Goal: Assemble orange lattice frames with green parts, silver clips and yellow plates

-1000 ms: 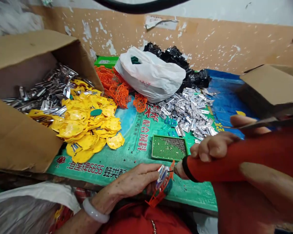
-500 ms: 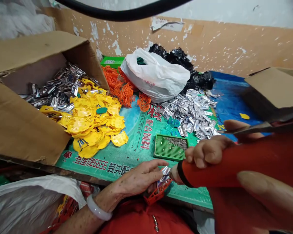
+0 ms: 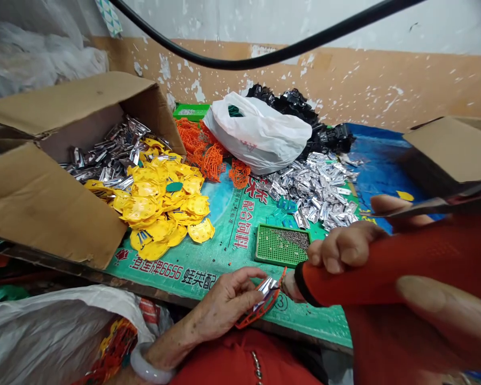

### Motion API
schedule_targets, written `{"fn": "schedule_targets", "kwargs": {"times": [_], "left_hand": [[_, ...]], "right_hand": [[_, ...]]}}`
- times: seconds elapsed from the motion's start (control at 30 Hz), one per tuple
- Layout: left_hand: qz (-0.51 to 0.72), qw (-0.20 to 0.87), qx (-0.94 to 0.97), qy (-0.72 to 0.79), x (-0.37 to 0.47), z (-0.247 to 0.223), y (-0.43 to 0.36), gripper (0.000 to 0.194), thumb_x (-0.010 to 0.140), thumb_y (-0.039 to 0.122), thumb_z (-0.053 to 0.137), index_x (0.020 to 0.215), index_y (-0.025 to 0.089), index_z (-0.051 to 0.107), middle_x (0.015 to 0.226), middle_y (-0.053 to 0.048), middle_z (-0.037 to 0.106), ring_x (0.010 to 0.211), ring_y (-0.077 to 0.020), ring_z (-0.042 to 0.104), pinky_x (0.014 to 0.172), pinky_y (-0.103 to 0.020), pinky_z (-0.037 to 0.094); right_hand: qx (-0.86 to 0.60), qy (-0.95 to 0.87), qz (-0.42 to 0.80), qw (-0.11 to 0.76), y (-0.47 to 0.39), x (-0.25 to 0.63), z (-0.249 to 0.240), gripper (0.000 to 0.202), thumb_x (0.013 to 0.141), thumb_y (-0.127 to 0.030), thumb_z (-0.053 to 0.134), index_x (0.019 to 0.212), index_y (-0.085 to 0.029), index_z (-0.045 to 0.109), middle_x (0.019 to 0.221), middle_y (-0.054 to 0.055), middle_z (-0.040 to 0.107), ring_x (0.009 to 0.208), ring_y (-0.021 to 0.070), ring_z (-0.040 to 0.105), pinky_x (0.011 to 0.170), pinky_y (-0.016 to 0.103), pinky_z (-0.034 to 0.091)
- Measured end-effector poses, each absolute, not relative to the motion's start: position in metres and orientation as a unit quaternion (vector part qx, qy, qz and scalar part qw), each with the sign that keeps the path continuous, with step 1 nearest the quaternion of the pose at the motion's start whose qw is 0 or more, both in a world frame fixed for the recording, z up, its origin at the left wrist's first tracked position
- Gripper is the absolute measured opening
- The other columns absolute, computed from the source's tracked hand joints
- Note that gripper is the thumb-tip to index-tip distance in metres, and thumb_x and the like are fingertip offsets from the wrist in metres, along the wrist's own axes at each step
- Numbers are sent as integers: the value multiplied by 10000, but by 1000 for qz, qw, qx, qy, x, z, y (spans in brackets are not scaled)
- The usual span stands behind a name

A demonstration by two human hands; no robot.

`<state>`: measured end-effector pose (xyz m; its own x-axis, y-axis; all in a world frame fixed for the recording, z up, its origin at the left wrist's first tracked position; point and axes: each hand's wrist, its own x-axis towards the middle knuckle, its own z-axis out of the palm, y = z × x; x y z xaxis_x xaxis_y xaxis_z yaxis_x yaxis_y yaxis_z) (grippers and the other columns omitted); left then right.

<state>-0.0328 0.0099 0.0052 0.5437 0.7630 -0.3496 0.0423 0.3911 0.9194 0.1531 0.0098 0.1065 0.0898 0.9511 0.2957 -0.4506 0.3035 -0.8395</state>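
Observation:
My left hand (image 3: 218, 307) is closed on an orange plastic lattice frame (image 3: 249, 321) with a shiny silver metal piece (image 3: 268, 289) lying on it, low over the table's front edge. My right hand (image 3: 350, 248) wraps round a red power screwdriver (image 3: 369, 272) that points left. Its pale nose is right beside the frame; whether the bit touches is too small to tell. Just beyond, a green mesh tray (image 3: 264, 248) holds small dark screws. Several loose silver metal pieces (image 3: 324, 198) are heaped behind the tray.
Yellow plastic parts (image 3: 152, 203) spill from a cardboard box (image 3: 52, 208) at left. A white plastic bag (image 3: 260, 133) stands between orange frames (image 3: 192, 141) and black parts (image 3: 328, 139). Another box (image 3: 452, 147) is at right. A black cable (image 3: 232, 64) hangs across the top.
The view has tilted up slightly. In my left hand, the frame and silver piece have turned, showing more of the silver face. The screwdriver stays beside them in my right hand.

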Motion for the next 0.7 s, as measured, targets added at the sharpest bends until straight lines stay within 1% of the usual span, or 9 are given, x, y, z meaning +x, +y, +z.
{"fn": "schedule_targets", "kwargs": {"times": [0.07, 0.13, 0.17, 0.27, 0.33, 0.37, 0.47, 0.53, 0.7], "left_hand": [[253, 718, 503, 408, -34, 2, 9, 280, 857, 399, 586, 991, 170, 675, 806, -10, 642, 707, -127, 533, 664, -253, 395], [265, 718, 498, 409, -35, -2, 9, 258, 862, 386, 581, 970, 172, 678, 882, -24, 667, 766, -137, 554, 718, -268, 414], [271, 720, 490, 410, -35, -3, 8, 250, 845, 372, 605, 991, 179, 668, 883, -19, 666, 757, -133, 552, 711, -267, 418], [269, 714, 486, 426, -34, -6, 7, 265, 761, 300, 693, 993, 182, 648, 734, 18, 616, 624, -101, 495, 601, -236, 387], [256, 697, 505, 441, -31, -5, 7, 274, 741, 250, 692, 1000, 178, 644, 636, 48, 547, 548, -83, 434, 535, -225, 336], [253, 689, 513, 445, -30, -4, 7, 312, 736, 230, 684, 1040, 178, 634, 629, 54, 532, 540, -81, 427, 526, -225, 326], [255, 677, 517, 458, -26, -1, 9, 538, 697, 186, 694, 1212, 179, 539, 671, 62, 536, 571, -89, 454, 542, -231, 340], [253, 672, 514, 470, -24, 1, 11, 585, 682, 190, 709, 1233, 161, 512, 684, 62, 536, 599, -97, 469, 560, -236, 352], [251, 706, 482, 455, -22, 2, 14, 384, 695, 240, 708, 1051, 130, 613, 653, 58, 503, 558, -75, 405, 511, -223, 285]], "right_hand": [[-279, -431, 517, 685, 11, 153, 107, 460, 719, -284, 738, 1153, -259, 587, 738, 16, 601, 681, 174, 566, 664, 345, 522], [-270, -432, 517, 688, 13, 152, 108, 455, 720, -269, 732, 1151, -251, 589, 739, 17, 606, 682, 170, 568, 668, 342, 521], [-270, -431, 519, 687, 14, 151, 108, 452, 718, -268, 732, 1148, -251, 592, 738, 17, 607, 681, 172, 571, 664, 345, 522], [-281, -424, 522, 685, 15, 150, 107, 450, 709, -277, 744, 1136, -262, 603, 726, 13, 608, 671, 176, 576, 658, 351, 526], [-289, -422, 517, 687, 15, 150, 106, 455, 697, -279, 760, 1127, -258, 613, 718, 13, 610, 668, 171, 577, 661, 339, 531], [-291, -422, 515, 686, 15, 149, 106, 454, 692, -281, 768, 1119, -257, 618, 714, 12, 611, 667, 168, 577, 659, 330, 533], [-301, -426, 516, 679, 13, 149, 105, 438, 687, -292, 783, 1095, -267, 626, 717, 12, 620, 678, 167, 589, 667, 324, 543], [-301, -432, 524, 669, 12, 150, 103, 426, 701, -293, 776, 1095, -286, 614, 737, 8, 623, 693, 171, 598, 688, 337, 548], [-296, -458, 537, 644, 11, 153, 92, 497, 759, -293, 729, 1216, -324, 536, 809, 0, 606, 733, 180, 590, 692, 375, 548]]}}
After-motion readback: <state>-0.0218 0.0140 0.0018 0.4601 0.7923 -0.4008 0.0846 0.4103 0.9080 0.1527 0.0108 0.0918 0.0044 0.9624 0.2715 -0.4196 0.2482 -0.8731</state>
